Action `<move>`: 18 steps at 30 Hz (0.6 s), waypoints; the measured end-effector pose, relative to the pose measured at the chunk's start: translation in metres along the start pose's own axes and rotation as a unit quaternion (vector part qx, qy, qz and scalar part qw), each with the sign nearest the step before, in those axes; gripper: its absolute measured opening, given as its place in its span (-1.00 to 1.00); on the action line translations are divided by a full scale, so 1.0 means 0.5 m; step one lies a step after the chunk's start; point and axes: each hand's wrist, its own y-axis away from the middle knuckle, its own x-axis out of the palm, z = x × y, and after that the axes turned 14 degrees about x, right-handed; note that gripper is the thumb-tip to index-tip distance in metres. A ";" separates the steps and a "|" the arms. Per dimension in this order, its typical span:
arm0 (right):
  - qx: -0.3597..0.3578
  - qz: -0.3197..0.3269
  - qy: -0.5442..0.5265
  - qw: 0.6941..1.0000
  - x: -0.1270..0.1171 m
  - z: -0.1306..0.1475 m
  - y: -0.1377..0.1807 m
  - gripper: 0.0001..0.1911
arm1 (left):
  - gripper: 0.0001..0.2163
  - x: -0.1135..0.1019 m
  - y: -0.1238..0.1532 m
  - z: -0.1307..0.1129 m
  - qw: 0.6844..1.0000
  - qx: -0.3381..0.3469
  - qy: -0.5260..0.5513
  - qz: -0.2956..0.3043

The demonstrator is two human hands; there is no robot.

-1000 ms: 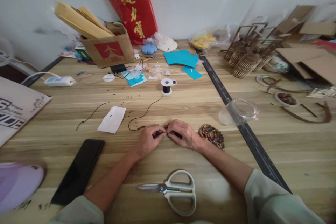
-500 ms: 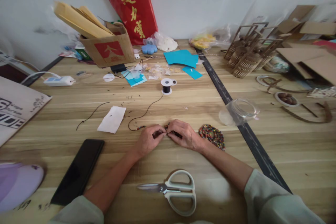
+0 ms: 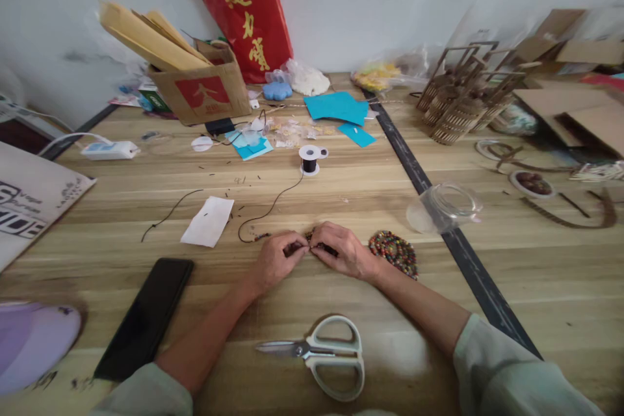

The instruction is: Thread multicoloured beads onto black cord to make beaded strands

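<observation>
My left hand [image 3: 279,259] and my right hand [image 3: 341,249] meet at the middle of the table, thumbs and forefingers pinched together. Between them runs a thin beaded cord [image 3: 262,236]; some of its coloured beads show left of my left hand, and more peek out behind my right fingers. The exact spot being pinched is hidden by the fingertips. From the beads a black cord [image 3: 279,196] curves up to a white spool [image 3: 309,161]. Beside my right wrist lies a coiled strand of multicoloured beads [image 3: 394,253].
White-handled scissors [image 3: 336,357] lie nearest me, blades pointing left. A black phone [image 3: 146,318], a white paper piece [image 3: 207,221] and a loose cord [image 3: 170,216] lie to the left. On the right are a clear plastic container [image 3: 443,208] and woven baskets [image 3: 453,110].
</observation>
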 end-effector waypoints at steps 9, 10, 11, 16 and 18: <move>0.000 0.000 -0.003 1.000 -0.001 0.003 -0.002 -0.93 | -0.94 0.003 0.001 0.004 1.000 0.003 0.002 -0.003; 0.000 -0.001 -0.003 1.000 -0.001 0.003 -0.002 -0.92 | -0.94 0.003 0.001 0.004 1.000 0.003 0.002 -0.003; -0.001 -0.002 -0.003 1.000 -0.001 0.002 -0.002 -0.92 | -0.94 0.003 0.001 0.004 1.000 0.003 0.001 -0.001; -0.004 -0.001 -0.002 1.000 0.000 0.001 -0.003 -0.90 | -0.93 0.002 0.003 0.006 1.000 0.020 0.004 0.000; -0.003 -0.004 0.000 1.000 -0.001 0.001 -0.002 -0.90 | -0.92 0.002 0.003 0.006 0.999 0.031 0.004 -0.002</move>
